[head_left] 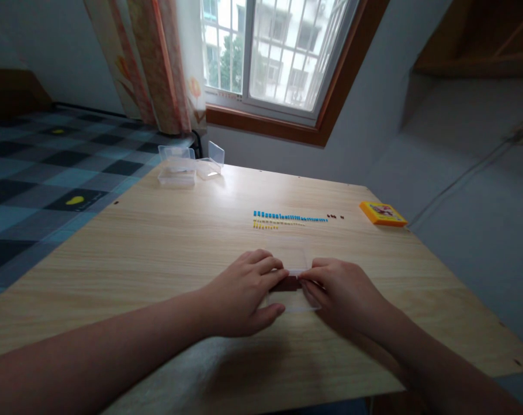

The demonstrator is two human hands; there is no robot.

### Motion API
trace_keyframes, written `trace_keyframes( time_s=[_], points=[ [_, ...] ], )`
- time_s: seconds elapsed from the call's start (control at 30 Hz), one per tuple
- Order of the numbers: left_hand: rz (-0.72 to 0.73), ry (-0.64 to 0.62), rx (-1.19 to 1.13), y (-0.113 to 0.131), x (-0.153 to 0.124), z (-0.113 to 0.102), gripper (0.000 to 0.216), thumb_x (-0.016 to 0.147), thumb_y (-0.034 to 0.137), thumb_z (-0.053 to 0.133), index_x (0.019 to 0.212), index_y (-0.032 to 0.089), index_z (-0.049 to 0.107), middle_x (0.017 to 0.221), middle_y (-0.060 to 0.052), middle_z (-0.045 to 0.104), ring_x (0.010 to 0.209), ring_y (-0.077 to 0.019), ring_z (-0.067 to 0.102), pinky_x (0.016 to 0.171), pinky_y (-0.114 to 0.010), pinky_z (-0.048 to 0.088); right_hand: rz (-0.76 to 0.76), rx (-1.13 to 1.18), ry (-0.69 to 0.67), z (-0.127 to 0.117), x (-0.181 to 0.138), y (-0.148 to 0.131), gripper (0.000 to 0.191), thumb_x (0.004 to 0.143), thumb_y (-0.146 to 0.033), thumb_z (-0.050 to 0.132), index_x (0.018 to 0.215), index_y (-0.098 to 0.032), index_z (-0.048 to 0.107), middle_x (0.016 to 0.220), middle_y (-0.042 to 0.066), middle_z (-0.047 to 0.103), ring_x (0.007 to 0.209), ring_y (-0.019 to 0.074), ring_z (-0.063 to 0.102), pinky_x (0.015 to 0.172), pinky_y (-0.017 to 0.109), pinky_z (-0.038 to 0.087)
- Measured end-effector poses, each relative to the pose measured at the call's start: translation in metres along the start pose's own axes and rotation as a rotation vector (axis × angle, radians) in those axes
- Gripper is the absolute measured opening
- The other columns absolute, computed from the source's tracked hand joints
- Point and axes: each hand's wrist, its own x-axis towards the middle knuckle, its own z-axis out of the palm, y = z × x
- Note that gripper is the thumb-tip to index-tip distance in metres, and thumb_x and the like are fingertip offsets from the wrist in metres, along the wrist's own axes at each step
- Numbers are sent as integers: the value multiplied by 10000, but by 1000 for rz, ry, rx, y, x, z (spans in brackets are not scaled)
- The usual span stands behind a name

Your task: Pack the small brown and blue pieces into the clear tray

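Note:
A small clear plastic box lies near the middle of the table, its clear lid folded back away from me. Inside it is a row of small dark brown pieces. My left hand spans the box's left side, thumb at the near edge and fingers at the far edge, fingertips by the brown row. At the row's right end, my right hand has thumb and index finger pinched together on what looks like a brown piece, mostly hidden by the fingers.
Beyond the box are rows of tiny blue pieces, grey pieces and yellow pieces. A few dark brown pieces lie to their right. A yellow box sits at the right edge, open clear boxes at the far left corner.

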Motion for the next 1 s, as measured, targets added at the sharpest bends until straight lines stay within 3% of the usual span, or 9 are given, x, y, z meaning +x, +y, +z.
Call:
trace_keyframes(
  time_s=[0.43,1.0],
  points=[
    [2,16,-8,0,0,0,418,897,388,647,1252,167,650,1209,-117,672,1143,-326,582,1048,-517,466,-11,47,42,0,-1,1,258,955,-207,576,965,-263,828,848,23,746,777,164,667,662,279,367],
    [2,7,-1,0,0,0,422,897,396,657,1253,169,657,1217,-118,672,1153,-330,583,1049,-511,466,33,-32,-7,2,0,1,266,939,-203,563,841,-253,806,818,21,739,749,159,659,642,286,339]
  ],
)
